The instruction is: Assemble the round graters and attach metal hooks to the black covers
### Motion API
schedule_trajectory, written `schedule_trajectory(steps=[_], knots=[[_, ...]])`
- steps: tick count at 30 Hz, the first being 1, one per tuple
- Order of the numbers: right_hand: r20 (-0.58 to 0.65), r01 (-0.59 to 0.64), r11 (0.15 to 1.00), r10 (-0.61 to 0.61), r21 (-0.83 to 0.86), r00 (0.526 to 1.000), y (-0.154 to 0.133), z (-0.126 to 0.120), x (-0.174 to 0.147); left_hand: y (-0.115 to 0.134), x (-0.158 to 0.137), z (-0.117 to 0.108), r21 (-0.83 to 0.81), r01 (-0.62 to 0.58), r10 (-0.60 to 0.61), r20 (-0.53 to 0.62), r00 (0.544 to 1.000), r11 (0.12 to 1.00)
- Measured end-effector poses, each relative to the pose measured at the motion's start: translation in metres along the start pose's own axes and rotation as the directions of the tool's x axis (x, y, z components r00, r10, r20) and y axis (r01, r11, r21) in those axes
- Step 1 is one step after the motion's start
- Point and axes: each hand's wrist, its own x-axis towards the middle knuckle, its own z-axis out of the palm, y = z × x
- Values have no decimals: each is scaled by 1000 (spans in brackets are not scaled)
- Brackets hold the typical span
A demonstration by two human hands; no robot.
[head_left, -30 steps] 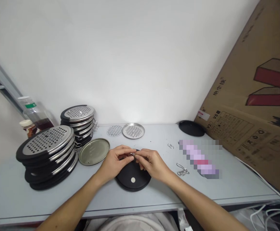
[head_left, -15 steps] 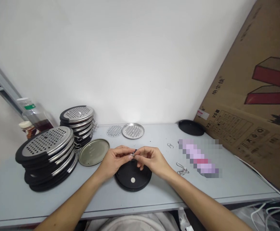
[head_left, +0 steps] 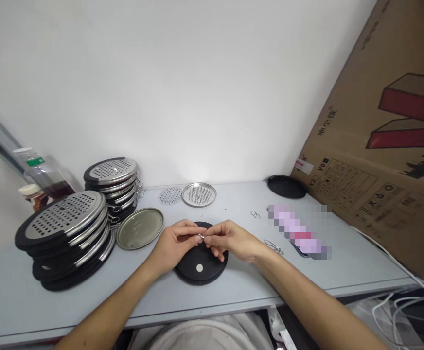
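Note:
Over the far half of a black round disc (head_left: 193, 274) with a pale dot, my two hands meet fingertip to fingertip. Between the thumb and fingers of my left hand (head_left: 178, 243) is a small shiny metal piece (head_left: 201, 236), too small to make out fully. My right hand (head_left: 230, 240) pinches the same piece from the other side, its lower fingers curled. Left of the hands lies a greenish metal lid (head_left: 139, 229). To the right are a metal carabiner clip (head_left: 273, 247) and two thin split rings (head_left: 256, 215).
Two stacks of round, black-rimmed graters (head_left: 62, 218) (head_left: 113, 170) stand at left beside bottles (head_left: 46, 177). A perforated metal disc (head_left: 199, 194) lies by the wall. At right are a black disc (head_left: 287, 187), a blurred pinkish object (head_left: 295, 232) and a large cardboard box (head_left: 372, 194).
My view has shifted slightly, so things sit a little further left and higher. Both hands keep their pinch on the metal piece; my right hand has turned a little.

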Motion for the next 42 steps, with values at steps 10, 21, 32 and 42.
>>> schedule_trajectory(steps=[10, 21, 32, 42], knots=[[82, -63, 994, 56, 92, 995, 3, -5, 0, 0, 2, -8, -52, 9, -5, 81, 997, 999], [35, -83, 989, 80, 119, 996, -3, 1, -1, 5, 0, -4, 156, -111, 107, 34, 994, 982], [13, -5, 997, 4, 82, 1000, 0, 3, -1, 7, -4, -6, 336, -282, 274, 73, 959, 899], [41, 64, 992, -68, 107, 997, 1, 4, -1, 11, -4, -5, 348, -330, 343, 26, 939, 878]])
